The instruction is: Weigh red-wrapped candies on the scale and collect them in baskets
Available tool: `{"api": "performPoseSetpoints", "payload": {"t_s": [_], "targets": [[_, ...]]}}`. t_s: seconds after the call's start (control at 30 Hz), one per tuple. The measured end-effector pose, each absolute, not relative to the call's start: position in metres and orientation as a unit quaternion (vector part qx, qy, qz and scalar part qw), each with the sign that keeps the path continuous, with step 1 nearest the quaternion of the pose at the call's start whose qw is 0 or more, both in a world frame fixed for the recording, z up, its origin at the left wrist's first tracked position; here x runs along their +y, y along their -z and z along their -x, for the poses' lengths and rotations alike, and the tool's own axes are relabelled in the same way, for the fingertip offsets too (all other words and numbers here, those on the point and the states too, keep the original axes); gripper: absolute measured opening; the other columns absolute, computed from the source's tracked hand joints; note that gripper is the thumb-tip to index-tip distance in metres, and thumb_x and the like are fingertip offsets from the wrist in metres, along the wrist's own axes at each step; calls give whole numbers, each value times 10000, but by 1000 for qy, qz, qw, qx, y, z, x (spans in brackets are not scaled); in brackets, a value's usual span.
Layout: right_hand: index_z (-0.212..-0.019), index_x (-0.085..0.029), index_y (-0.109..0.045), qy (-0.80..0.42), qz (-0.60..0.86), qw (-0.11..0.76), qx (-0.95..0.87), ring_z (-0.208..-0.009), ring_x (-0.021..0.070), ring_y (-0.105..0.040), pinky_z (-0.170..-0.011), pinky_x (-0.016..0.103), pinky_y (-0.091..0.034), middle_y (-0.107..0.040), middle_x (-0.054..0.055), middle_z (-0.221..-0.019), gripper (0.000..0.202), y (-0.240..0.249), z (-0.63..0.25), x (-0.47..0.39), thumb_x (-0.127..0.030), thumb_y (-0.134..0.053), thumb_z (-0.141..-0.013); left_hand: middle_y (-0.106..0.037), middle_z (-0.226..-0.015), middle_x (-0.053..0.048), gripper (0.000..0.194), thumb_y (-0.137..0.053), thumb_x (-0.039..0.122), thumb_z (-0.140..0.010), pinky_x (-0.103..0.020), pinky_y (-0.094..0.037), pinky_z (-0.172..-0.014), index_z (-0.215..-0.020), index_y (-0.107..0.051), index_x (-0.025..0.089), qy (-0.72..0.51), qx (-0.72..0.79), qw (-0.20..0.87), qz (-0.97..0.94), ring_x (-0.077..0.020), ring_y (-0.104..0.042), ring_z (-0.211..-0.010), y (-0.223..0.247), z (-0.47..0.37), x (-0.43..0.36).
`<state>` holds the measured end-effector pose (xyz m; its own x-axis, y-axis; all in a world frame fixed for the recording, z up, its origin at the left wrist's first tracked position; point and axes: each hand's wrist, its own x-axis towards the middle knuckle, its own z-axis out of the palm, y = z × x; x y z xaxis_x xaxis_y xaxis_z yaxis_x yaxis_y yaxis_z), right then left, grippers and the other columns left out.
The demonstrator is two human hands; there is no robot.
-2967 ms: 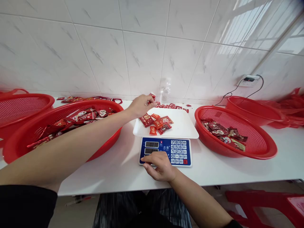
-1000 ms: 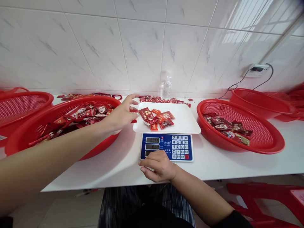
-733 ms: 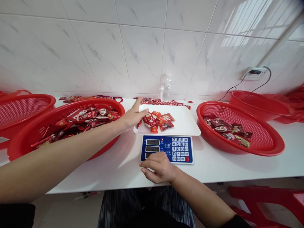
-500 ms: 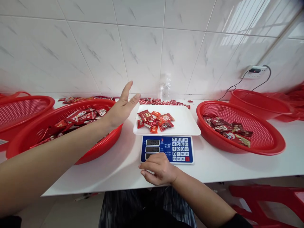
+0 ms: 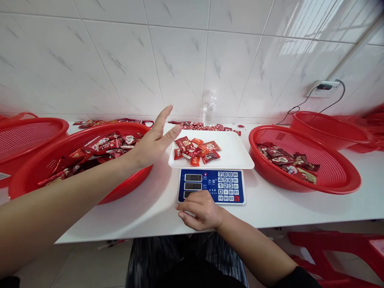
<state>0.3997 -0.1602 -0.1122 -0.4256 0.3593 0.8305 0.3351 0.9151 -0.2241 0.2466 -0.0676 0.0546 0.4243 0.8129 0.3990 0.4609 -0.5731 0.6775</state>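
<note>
My left hand (image 5: 157,142) is raised over the right rim of the large red basket (image 5: 141,180), fingers apart and nothing in it. That basket holds many red wrapped packets (image 5: 102,146). Just right of the hand, several small red and orange packets (image 5: 207,150) lie on the left half of the scale's white tray (image 5: 235,150). My right hand (image 5: 199,210) rests at the front edge of the blue scale panel (image 5: 212,186), its fingers curled and covering part of the lowest display; whether anything is inside them is hidden.
On the right, another red basket (image 5: 333,172) holds dark red packets (image 5: 285,158), with one more basket (image 5: 333,130) behind. Loose packets (image 5: 207,127) and a clear bottle (image 5: 211,110) are by the wall. A red stool (image 5: 333,240) stands lower right.
My left hand has shifted slightly right and down. The top display reading has changed from about 0.057 to 0.060. My right hand keeps its place at the scale.
</note>
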Motion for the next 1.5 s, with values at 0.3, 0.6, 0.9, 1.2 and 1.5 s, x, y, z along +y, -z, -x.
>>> {"api": "performPoseSetpoints", "payload": {"t_s": [0.3,0.6,0.9,1.2,1.5], "targets": [[-898,-167,-598,-11,204,497,-843,-533,110,-588,-501,242,-439,-667,16,-664,154,106,-395,-160,-263,-480,-877,-169,-1550,-172,867,-412,708,-791,-541,-115,-1131,-1459,-268,175,-152,471,195,-847,-364,-53,-1428,-5,-278,-35],[-887,-173,-596,6,201,528,-825,-507,109,-577,-462,245,-400,-668,8,-653,146,106,-394,-156,-260,-482,-859,-122,-1558,-162,1010,-362,828,-701,-606,-50,-1099,-1483,-215,206,-43,419,157,-893,-353,26,-1430,16,-321,-14],[-1083,-183,-552,0,202,584,-786,-659,146,-642,-573,269,-508,-686,43,-779,250,91,-400,-163,-261,-491,-853,-262,-1539,-85,655,-212,616,-917,-422,-229,-1140,-1452,-284,246,-366,417,280,-783,-229,-216,-1418,-35,-304,-47],[-1399,-299,-357,-31,517,337,-786,-1407,348,-156,-1077,612,-238,-283,111,-1497,713,22,-500,-98,-603,-583,-794,-369,-1480,-64,511,-372,366,-949,-522,-231,-1139,-1444,-254,324,-564,237,59,-789,-259,-230,-1411,32,-252,-93],[-1365,-244,-450,-85,503,131,-850,-1280,323,-404,-1017,493,-345,-463,137,-1386,694,30,-507,-40,-612,-573,-791,-483,-1368,-100,552,-459,221,-890,-547,-313,-1100,-1413,-298,290,-559,243,52,-791,-277,-381,-1329,69,-230,-85]]}}
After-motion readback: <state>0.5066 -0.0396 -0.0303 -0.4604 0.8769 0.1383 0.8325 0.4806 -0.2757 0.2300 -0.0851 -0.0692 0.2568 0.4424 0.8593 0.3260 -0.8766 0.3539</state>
